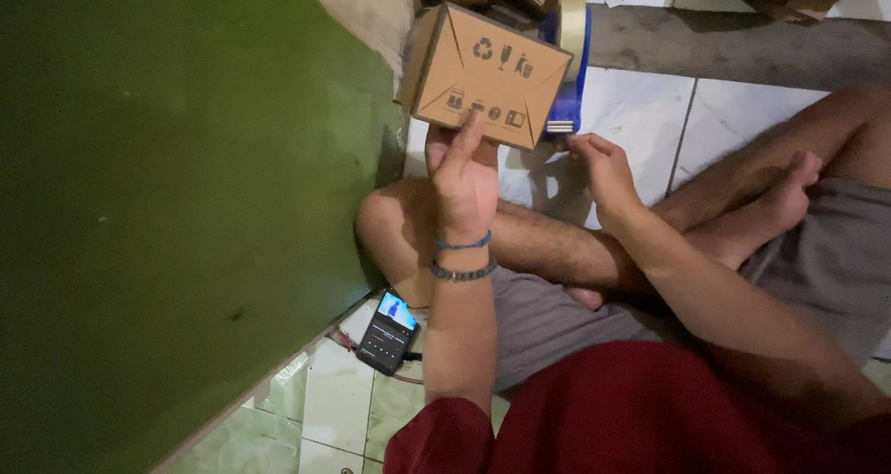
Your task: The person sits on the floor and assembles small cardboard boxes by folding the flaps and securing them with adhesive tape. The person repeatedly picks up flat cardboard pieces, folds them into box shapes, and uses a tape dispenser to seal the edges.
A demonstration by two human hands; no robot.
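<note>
Left hand gripping small brown cardboard box from below, index finger up its printed face, box held up just right of green wall; right hand at box's lower right corner, fingers pinched near blue tape dispenser behind box; phone on floor below box.

One small cardboard box, one blue tape dispenser, one phone, two wristbands.

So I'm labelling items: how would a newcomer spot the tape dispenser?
Start at the green wall, then find the small cardboard box in the left hand. Behind its right edge sits the tape dispenser: the only blue thing there, beside the right hand.
</note>
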